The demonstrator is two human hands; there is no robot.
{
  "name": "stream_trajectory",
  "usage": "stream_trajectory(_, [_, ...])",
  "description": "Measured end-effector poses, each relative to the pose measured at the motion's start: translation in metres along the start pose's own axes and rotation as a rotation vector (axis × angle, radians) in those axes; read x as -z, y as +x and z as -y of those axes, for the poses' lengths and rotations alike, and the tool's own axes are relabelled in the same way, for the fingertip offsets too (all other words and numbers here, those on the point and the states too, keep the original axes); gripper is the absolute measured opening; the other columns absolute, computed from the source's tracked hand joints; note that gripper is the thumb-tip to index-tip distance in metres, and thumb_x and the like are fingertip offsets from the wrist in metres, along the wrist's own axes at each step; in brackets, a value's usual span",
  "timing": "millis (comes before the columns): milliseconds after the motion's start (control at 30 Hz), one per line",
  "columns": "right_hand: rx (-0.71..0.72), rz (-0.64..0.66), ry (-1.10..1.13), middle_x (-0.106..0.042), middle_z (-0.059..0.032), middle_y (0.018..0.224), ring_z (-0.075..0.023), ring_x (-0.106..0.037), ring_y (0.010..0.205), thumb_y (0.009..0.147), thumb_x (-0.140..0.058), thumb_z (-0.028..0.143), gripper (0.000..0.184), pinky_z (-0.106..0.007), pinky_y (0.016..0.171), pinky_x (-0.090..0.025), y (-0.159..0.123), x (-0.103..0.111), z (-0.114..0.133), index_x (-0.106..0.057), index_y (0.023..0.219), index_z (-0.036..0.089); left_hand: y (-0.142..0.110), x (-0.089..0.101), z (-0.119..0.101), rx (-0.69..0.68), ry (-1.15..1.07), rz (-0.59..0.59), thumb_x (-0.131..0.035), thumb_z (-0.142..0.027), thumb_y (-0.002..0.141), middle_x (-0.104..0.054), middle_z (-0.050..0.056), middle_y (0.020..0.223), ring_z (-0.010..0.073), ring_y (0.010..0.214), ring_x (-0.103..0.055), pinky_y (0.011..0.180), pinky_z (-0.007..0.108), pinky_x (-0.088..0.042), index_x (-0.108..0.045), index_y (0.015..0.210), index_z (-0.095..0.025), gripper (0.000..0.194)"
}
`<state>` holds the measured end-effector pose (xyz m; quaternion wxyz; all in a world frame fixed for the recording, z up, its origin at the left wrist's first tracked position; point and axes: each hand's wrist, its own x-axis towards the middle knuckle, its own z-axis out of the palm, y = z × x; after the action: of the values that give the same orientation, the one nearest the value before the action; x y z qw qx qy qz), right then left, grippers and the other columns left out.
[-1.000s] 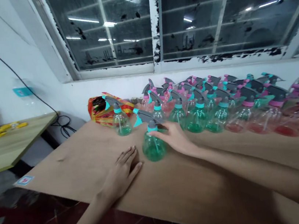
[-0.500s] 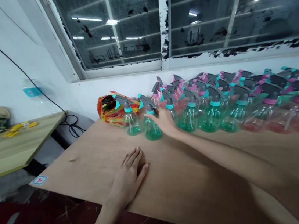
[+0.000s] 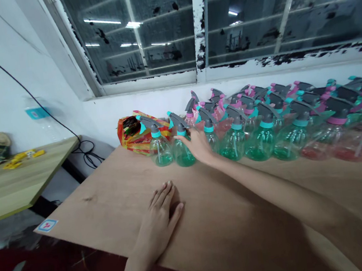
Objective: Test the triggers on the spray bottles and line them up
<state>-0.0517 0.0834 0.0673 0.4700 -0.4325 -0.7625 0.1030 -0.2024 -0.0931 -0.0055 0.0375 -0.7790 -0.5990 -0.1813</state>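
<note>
My right hand [image 3: 199, 145] reaches across the table and is closed around the upper body of a clear spray bottle [image 3: 184, 156] with a grey and turquoise trigger head and green liquid in it. The thumb shows on the bottle's near left side; the other fingertips are partly hidden behind it. Just left of it stands a similar green spray bottle [image 3: 162, 155]. To the right, more green spray bottles [image 3: 260, 144] continue the front row, followed by pink-collared spray bottles [image 3: 326, 137] with red liquid. My left hand [image 3: 160, 217] lies palm down on the wooden table [image 3: 106, 204], holding nothing.
More spray bottles [image 3: 246, 99] crowd behind the front row, below the window [image 3: 139, 33]. A red and yellow bag [image 3: 134, 137] sits behind the leftmost bottle. At left are a side table [image 3: 13, 190] with yellow pieces [image 3: 19, 159] and a black cable [image 3: 85, 151].
The held spray bottle has shifted slightly back, toward the wall, more in line with its left neighbour. My left hand still rests flat on the table. The camera view has moved a little.
</note>
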Motion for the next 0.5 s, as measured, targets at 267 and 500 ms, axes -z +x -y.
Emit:
stream_trajectory(267, [0.049, -0.004, 0.085, -0.063, -0.0182, 0.118, -0.0288, -0.060, 0.106, 0.085, -0.056, 0.044, 0.052, -0.040, 0.088, -0.046, -0.018, 0.017, 0.005, -0.052, 0.124, 0.010, -0.001, 0.001, 0.000, 0.019, -0.029, -0.017, -0.037, -0.044, 0.096, -0.041, 0.013, 0.143, 0.0232, 0.134, -0.034, 0.109, 0.045, -0.028, -0.038, 0.138, -0.011, 0.053])
stream_trajectory(500, [0.041, 0.023, 0.077, -0.069, -0.0054, 0.105, -0.0192, -0.067, 0.085, 0.086, -0.055, 0.039, 0.025, -0.032, 0.074, -0.052, -0.055, 0.072, -0.014, -0.064, 0.101, 0.022, -0.002, -0.001, 0.005, 0.051, -0.109, -0.050, -0.044, -0.038, 0.095, -0.042, 0.010, 0.143, 0.0236, 0.132, -0.037, 0.108, 0.046, -0.029, -0.038, 0.138, -0.020, 0.047])
